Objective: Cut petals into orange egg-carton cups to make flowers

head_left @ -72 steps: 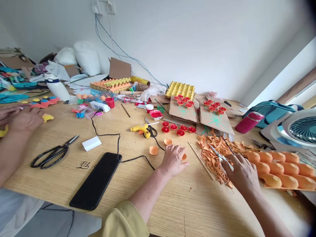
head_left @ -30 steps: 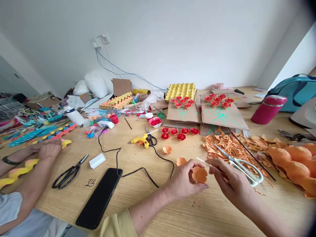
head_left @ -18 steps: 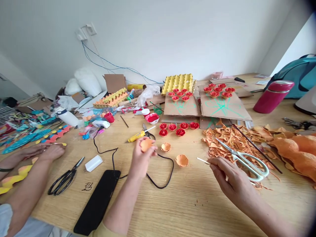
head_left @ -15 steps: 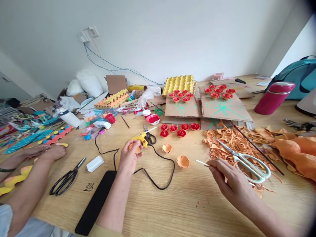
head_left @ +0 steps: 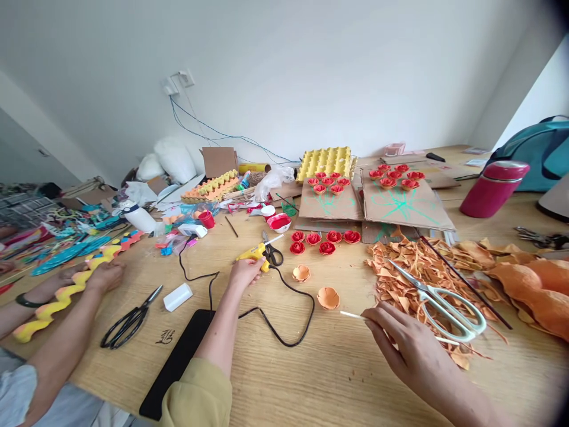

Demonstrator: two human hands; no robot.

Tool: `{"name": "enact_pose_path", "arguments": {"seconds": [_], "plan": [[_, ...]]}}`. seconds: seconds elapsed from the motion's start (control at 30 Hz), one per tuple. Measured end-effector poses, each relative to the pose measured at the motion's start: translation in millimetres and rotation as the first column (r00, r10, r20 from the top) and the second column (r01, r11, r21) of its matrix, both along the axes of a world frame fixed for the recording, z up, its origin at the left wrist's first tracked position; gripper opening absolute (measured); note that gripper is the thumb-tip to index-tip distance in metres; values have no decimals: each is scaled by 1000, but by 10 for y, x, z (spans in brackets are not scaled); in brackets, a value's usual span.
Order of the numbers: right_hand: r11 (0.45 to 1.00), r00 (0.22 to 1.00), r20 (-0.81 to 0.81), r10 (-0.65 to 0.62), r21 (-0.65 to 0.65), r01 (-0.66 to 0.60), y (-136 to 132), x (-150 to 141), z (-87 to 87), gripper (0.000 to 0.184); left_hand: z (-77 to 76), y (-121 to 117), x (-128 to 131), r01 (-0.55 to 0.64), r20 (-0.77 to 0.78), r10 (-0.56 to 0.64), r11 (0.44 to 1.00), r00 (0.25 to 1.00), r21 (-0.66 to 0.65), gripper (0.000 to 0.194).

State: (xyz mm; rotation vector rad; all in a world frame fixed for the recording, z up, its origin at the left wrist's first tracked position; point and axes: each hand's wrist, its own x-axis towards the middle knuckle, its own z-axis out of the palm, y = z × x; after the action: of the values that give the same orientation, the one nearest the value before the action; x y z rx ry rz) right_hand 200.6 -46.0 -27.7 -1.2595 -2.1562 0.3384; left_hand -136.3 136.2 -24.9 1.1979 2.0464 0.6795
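Note:
My left hand (head_left: 246,274) is against the yellow hot glue gun (head_left: 253,254) lying on the table. Its fingers are closed, and the back of the hand hides what is in them. My right hand (head_left: 411,347) pinches a thin pale wooden stick (head_left: 352,315), which points left just above the table. Beyond the stick's tip sits an orange petal-edged cup (head_left: 328,298). A second orange cup (head_left: 301,273) lies farther back. Light-green-handled scissors (head_left: 453,314) rest on orange scraps (head_left: 400,267) beside my right hand.
Several red roses (head_left: 327,248) stand behind the cups. A black cord (head_left: 284,344) loops across the middle. A black phone (head_left: 178,367) lies beside my left forearm, with black scissors (head_left: 128,325) farther left. A co-worker's hand (head_left: 106,276) holds a yellow wavy strip (head_left: 66,293).
My left hand brought an orange cup from near my right hand leftward to the glue gun; that cup is now out of sight. My right hand took up the stick, whose tip has dipped lower.

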Motion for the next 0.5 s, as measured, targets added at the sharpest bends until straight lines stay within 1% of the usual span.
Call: {"name": "enact_pose_path", "arguments": {"seconds": [0.07, 0.17, 0.37, 0.5], "plan": [[1000, 1000, 21, 9, 4, -9, -24, -8, 0, 22, -7, 10, 41, 7, 6, -6, 999, 1000, -47, 32], [1000, 999, 36, 13, 21, -14, -43, -19, 10, 24, -21, 19, 93, 3, 7, -2, 997, 1000, -80, 37], [997, 999, 37, -2, 82, -1, -42, -8, 53, 27, -46, 44, 115, -17, -22, 15, 996, 1000, -88, 36], [997, 998, 63, -6, 80, 1, -50, 4, 72, 27, -38, 41, 72, 14, -40, -17, 998, 999, -64, 36]]}}
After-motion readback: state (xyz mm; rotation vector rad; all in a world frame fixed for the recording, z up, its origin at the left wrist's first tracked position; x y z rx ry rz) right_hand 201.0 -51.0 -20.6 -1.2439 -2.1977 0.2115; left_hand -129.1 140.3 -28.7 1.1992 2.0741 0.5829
